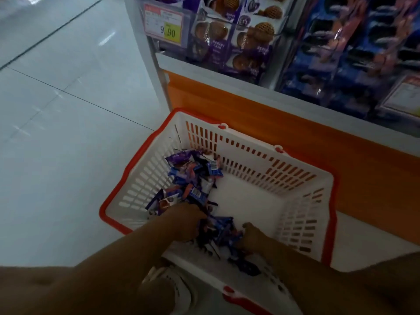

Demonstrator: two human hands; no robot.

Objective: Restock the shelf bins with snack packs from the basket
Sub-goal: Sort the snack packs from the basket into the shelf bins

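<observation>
Person recorded with left forearm and right forearm bare down to the left grip and right grip, wearing one white lace-up fabric sports shoe with small dark marks along its upper.

Both hands are down in the basket: left hand and right hand clutch snack packs between them at its 6 o'clock side, more heaped toward 10 o'clock (labels too blurred to read). Shelf bins sit at 1 o'clock.

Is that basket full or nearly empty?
Mostly empty: snack packs heap along one side of the basket; much of its white bottom shows.
</observation>
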